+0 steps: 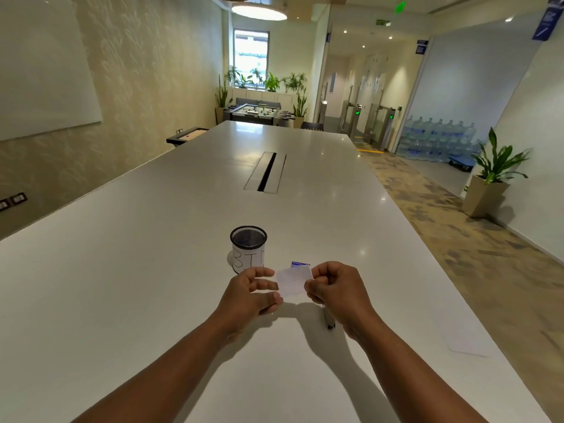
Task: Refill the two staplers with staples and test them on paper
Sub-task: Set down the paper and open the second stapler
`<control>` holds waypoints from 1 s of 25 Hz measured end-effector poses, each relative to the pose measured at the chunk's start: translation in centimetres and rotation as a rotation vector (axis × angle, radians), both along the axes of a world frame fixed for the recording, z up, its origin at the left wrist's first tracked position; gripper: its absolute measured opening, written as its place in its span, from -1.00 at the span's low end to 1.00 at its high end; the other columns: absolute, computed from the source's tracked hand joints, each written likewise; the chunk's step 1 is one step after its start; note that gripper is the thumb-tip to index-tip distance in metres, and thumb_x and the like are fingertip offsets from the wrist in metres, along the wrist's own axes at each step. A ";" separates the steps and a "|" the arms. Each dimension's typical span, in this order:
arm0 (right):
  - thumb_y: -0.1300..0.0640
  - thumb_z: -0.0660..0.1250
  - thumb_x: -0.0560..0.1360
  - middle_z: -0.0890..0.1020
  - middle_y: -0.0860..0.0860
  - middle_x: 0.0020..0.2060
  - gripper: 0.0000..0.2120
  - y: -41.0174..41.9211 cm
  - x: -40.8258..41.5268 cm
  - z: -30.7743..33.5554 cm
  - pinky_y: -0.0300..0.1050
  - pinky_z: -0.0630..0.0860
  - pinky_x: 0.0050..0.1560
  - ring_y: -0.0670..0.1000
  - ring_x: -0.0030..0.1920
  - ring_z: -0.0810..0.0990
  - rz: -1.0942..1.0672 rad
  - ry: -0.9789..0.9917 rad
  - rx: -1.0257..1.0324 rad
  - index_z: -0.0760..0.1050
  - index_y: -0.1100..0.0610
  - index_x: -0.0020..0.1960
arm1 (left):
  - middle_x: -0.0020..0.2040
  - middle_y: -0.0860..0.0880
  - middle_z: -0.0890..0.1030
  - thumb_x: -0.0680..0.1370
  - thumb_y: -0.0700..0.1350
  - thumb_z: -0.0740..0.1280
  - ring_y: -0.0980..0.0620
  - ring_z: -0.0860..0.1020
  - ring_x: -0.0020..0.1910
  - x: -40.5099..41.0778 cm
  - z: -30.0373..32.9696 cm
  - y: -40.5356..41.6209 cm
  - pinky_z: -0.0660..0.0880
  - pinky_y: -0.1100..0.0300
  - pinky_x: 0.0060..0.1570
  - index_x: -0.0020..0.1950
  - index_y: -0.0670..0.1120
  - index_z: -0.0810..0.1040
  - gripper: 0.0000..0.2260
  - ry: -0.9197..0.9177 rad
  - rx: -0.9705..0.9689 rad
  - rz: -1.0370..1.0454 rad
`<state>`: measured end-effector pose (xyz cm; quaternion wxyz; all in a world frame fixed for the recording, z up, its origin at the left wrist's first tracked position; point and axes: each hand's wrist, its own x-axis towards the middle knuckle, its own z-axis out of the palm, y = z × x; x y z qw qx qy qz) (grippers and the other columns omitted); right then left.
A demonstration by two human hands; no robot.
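Two bare forearms reach in from below; the left hand (248, 293) and right hand (334, 286) wear no sleeves, gloves or jewellery.

Blue object (300, 264) mostly hidden behind paper slip (293, 281). Dark object (329, 320) partly hidden under right hand (337, 286), identity unclear. Both forearms cut off by bottom edge.

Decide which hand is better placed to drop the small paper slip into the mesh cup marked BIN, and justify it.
Probably the left hand. It sits nearer the mesh cup, just below it, with fingers open beside the paper slip. The right hand pinches the slip but lies farther away.
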<state>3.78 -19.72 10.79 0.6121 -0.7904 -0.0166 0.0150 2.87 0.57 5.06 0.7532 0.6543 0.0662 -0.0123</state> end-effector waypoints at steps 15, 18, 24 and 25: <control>0.35 0.31 0.53 0.68 0.03 -0.08 -0.73 9.0 10.8 1.0 -0.16 0.51 -0.11 0.00 -0.12 0.60 0.061 -0.618 -0.548 0.71 0.12 0.08 | -0.09 0.01 0.62 0.60 -0.31 0.26 0.02 0.59 -0.08 4.0 -5.7 6.4 0.58 0.10 -0.04 0.00 -0.09 0.65 -0.80 -0.188 0.938 0.338; 0.34 0.31 0.51 0.67 0.05 -0.09 -0.75 10.6 11.7 0.2 -0.02 0.57 -0.09 0.08 -0.11 0.62 0.182 -0.594 -0.632 0.70 0.11 0.01 | -0.13 -0.01 0.60 0.57 -0.34 0.23 -0.01 0.57 -0.11 4.1 -6.0 6.6 0.58 0.01 -0.05 -0.05 -0.11 0.64 -0.77 -0.190 0.943 0.325; 0.37 0.37 0.52 0.71 0.05 -0.04 -0.75 8.9 10.0 -2.7 -0.15 0.54 -0.05 0.02 -0.07 0.64 0.106 -0.632 -0.491 0.70 0.15 0.11 | -0.11 -0.03 0.60 0.57 -0.36 0.24 -0.03 0.56 -0.09 4.1 -6.0 6.5 0.57 0.00 -0.05 -0.03 -0.13 0.65 -0.78 -0.201 0.947 0.318; 0.37 0.37 0.52 0.71 0.05 -0.02 -0.75 8.1 9.7 -2.9 -0.20 0.51 -0.02 0.00 -0.06 0.64 0.083 -0.611 -0.481 0.69 0.16 0.12 | -0.11 -0.04 0.60 0.57 -0.37 0.24 -0.04 0.56 -0.09 4.1 -6.1 6.5 0.57 -0.02 -0.05 -0.03 -0.14 0.64 -0.78 -0.200 0.954 0.315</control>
